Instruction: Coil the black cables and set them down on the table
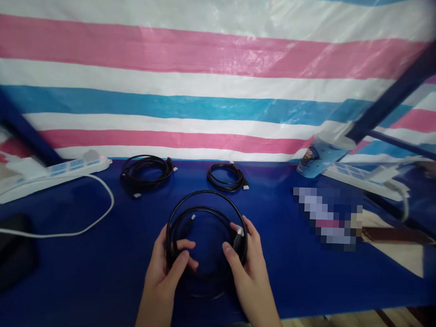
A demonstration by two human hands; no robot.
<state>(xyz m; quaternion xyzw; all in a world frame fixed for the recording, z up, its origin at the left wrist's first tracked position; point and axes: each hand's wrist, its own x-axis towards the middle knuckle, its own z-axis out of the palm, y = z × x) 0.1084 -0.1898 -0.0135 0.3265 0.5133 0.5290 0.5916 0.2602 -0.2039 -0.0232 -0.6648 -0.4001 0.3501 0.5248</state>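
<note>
Between my hands is a coiled black cable (207, 193), its loops standing a little above the blue tabletop (103, 269). My left hand (169, 264) grips the left side of the coil, thumb on the near side and fingers reaching inside the loop. On the right side, my right hand (248, 257) is closed around the coil, its thumb by a plug (238, 238) with a pale tip. The cable's other plug (190, 223) sticks out inside the loop, near my left fingers. The bottom of the coil is dark and blurred.
Two more black cable coils, a larger one (146, 182) and a smaller one (224, 188), lie at the back. White power strips (65, 172) stand at left and right. A blue cup (320, 155) is at back right. A white cord (109, 202) and dark object (12, 251) lie left.
</note>
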